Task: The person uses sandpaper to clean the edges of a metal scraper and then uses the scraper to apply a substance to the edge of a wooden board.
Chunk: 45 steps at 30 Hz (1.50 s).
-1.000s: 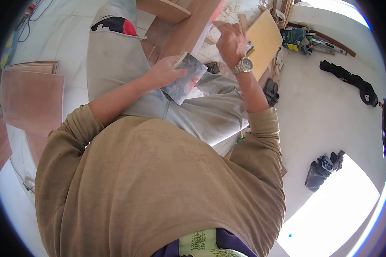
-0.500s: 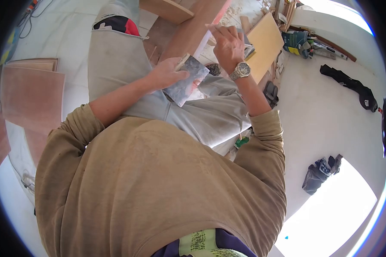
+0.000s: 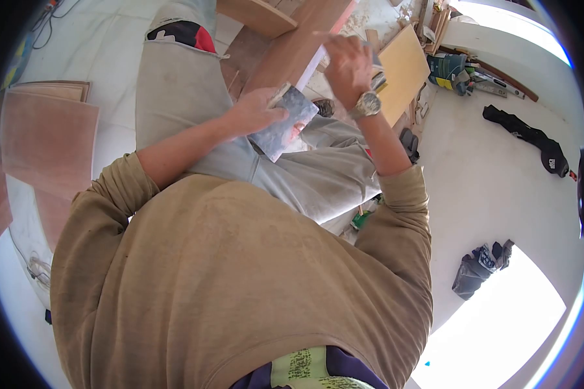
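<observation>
My left hand (image 3: pixel 261 111) is closed around the edge of a flat grey plate (image 3: pixel 282 126), which has a pinkish smear on its face and a pale strip along its upper edge. The plate is tilted above my lap. Over by the edge of a long reddish-brown wooden board (image 3: pixel 291 48) is my right hand (image 3: pixel 349 68), its fingers bent and blurred by motion. A watch (image 3: pixel 368 104) is on that wrist. Something thin and pale shows at the right fingertips, but I cannot make out what it is.
A yellowish panel (image 3: pixel 402 71) leans beyond my right hand, with scrap wood behind it. Brown thin sheets (image 3: pixel 48 139) lie at left. At right are a dark green container (image 3: pixel 449 71), a black garment (image 3: pixel 529 139) and a crumpled dark cloth (image 3: pixel 480 269).
My right hand has shifted slightly at the board's edge and is now more blurred. My left hand still holds the plate in nearly the same place.
</observation>
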{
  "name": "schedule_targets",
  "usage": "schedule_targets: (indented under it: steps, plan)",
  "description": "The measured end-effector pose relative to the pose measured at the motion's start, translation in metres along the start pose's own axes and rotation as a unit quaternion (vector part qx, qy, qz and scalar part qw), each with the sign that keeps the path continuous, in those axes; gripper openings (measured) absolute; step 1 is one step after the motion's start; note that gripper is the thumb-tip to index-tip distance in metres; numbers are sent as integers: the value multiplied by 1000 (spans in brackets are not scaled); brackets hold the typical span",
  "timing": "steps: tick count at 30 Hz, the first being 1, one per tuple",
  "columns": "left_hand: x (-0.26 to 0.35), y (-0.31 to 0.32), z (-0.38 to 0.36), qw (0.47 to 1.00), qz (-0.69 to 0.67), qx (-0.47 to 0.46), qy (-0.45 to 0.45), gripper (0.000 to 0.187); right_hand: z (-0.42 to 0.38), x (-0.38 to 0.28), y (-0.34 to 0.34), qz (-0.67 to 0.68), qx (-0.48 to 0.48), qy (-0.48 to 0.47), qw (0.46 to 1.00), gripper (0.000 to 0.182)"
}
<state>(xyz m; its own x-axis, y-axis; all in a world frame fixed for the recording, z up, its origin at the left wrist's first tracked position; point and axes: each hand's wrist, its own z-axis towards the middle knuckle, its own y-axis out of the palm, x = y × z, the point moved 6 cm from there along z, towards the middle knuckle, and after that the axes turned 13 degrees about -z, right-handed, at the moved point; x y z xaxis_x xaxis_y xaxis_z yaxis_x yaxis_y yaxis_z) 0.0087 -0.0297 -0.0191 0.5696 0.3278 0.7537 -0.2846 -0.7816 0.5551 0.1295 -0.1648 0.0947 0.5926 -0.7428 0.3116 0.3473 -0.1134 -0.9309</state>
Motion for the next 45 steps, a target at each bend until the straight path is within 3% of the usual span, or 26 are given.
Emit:
schedule_targets:
  steps: [3, 6, 11, 22, 25, 32, 35, 42, 45]
  plan:
    - [-3, -1, 1, 1000, -5, 1, 7, 37, 13, 48, 24, -60, 1, 91, 994, 52]
    - [2, -1, 2, 1000, 5, 1, 14, 37, 14, 77, 45, -66, -22, 122, 990, 61]
    - [-1, -1, 1, 1000, -25, -8, 10, 38, 10, 77, 60, -49, -40, 119, 991, 59]
    - [-5, -2, 2, 1000, -14, 2, 5, 38, -23, 11, 19, 22, -16, 62, 998, 55]
    - [0, -1, 2, 1000, 6, 1, -5, 35, -15, 17, 13, 28, -51, 62, 996, 57]
    - [0, -2, 0, 1000, 6, -21, -9, 36, 18, 68, 48, -54, -18, 100, 993, 57]
    - [0, -5, 1, 999, 40, 20, 18, 38, 11, 60, 52, -68, -59, 94, 991, 60]
    - [0, -2, 1, 999, 31, 21, 13, 39, -23, 10, 14, -8, -47, 34, 998, 55]
    - [-1, -2, 2, 1000, 18, 21, 8, 38, -14, 21, 8, -3, -48, 27, 998, 52]
